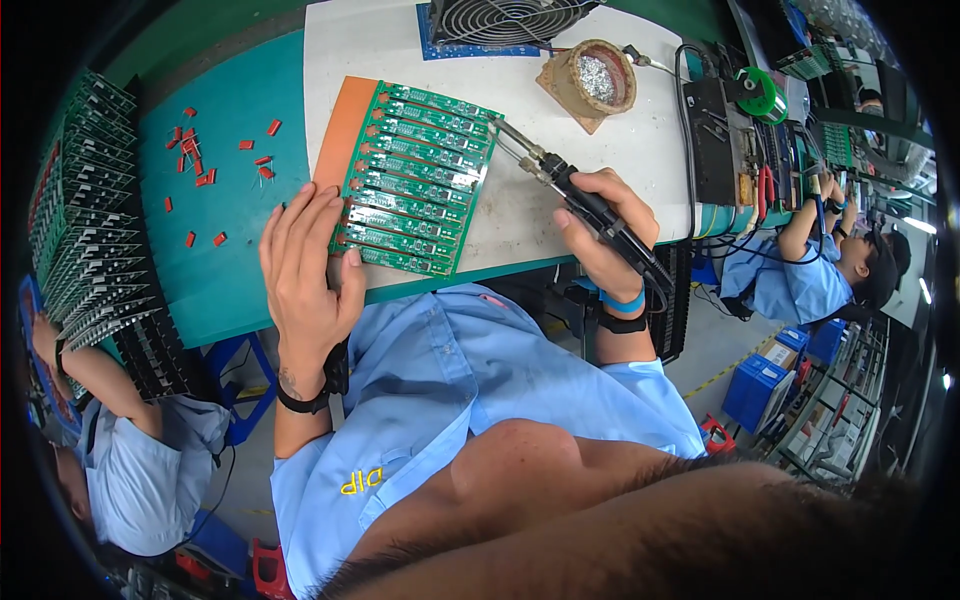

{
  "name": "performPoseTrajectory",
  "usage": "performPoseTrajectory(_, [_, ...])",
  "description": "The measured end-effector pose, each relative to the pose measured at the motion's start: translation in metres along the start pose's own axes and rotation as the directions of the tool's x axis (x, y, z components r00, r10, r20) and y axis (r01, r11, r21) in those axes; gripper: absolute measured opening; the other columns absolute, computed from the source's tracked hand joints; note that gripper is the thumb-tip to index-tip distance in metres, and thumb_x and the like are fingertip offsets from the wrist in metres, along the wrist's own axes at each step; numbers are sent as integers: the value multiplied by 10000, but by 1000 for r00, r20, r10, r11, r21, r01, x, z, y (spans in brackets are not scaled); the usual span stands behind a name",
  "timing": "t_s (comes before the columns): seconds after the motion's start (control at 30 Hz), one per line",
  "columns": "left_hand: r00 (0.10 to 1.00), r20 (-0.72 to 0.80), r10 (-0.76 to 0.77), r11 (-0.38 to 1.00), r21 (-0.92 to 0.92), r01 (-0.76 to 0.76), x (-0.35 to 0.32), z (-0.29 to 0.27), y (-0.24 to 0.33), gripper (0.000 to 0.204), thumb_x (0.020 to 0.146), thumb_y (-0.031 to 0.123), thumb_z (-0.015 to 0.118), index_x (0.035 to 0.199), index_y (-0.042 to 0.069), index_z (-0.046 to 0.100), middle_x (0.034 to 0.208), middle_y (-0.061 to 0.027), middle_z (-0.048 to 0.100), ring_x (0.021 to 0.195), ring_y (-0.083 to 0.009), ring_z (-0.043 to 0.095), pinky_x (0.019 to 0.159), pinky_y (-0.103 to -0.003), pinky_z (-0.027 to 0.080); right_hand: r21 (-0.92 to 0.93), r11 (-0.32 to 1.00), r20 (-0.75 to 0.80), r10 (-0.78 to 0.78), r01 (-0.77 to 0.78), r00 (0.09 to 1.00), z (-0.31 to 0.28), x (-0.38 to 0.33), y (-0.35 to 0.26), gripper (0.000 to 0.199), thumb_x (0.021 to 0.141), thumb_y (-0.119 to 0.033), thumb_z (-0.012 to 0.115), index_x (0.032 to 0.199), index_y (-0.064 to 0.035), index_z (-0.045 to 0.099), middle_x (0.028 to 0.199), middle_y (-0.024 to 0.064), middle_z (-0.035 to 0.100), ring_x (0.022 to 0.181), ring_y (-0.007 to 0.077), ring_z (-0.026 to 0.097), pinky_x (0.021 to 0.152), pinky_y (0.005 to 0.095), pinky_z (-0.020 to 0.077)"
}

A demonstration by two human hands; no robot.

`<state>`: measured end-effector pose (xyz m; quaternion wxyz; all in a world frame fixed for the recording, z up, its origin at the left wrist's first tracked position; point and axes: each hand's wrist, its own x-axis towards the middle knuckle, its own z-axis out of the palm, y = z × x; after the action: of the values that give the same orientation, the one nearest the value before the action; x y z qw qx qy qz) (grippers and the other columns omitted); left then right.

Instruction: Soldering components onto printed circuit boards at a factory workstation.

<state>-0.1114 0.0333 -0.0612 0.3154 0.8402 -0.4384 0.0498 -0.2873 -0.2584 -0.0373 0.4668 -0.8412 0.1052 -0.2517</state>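
Observation:
A green circuit board panel (420,180), made of several narrow strips, lies over an orange sheet (345,130) on the white work surface. My left hand (312,265) rests at the panel's lower left corner, fingers stretched out over the orange sheet's edge and thumb touching the board. In my right hand (608,225) is a black soldering iron (600,210) with a metal feed tube beside its shaft. Its tip meets or hovers just over the panel's upper right edge; I cannot tell which.
Red components (190,150) with wire leads lie scattered on the teal mat (240,90). A round pot (593,85) of silvery bits and a fan (505,20) stand at the back. Racked boards (85,220) line the left; a green solder spool (762,95) is right. Co-workers sit both sides.

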Motion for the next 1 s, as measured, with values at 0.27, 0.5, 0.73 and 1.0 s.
performPoseTrajectory(0.27, [999,18,-41,999,-13,41,5,-3,3,436,940,135,681,1350,-10,637,1427,-163,650,1374,-363,573,1189,-525,361,7,1000,-281,10,-8,960,-8,-10,14,481,858,64,784,1311,25,628,1120,129,701,922,154,658,842,289,559])
performPoseTrajectory(0.5, [974,31,-226,974,13,226,23,-7,17,369,978,235,739,1236,-13,648,1456,-153,590,1272,-359,569,1070,-503,400,156,987,-447,112,-46,888,-2,-17,46,621,889,72,779,1450,3,524,1226,129,672,1008,121,627,870,271,558])
performPoseTrajectory(0.73, [970,50,-236,969,83,231,32,-14,24,283,967,193,766,1098,-10,616,1305,-139,645,1128,-334,623,963,-446,457,159,986,-373,104,-47,922,0,-16,44,578,885,69,787,1414,13,562,1189,103,661,977,108,625,858,263,551])
performPoseTrajectory(1.0, [956,-3,-294,866,-425,265,25,-32,83,219,896,-40,755,1042,-8,595,986,-90,754,900,-320,718,769,-372,544,144,989,-447,92,-30,890,2,-14,43,573,874,33,819,1397,6,587,1085,60,661,934,86,626,848,251,545])
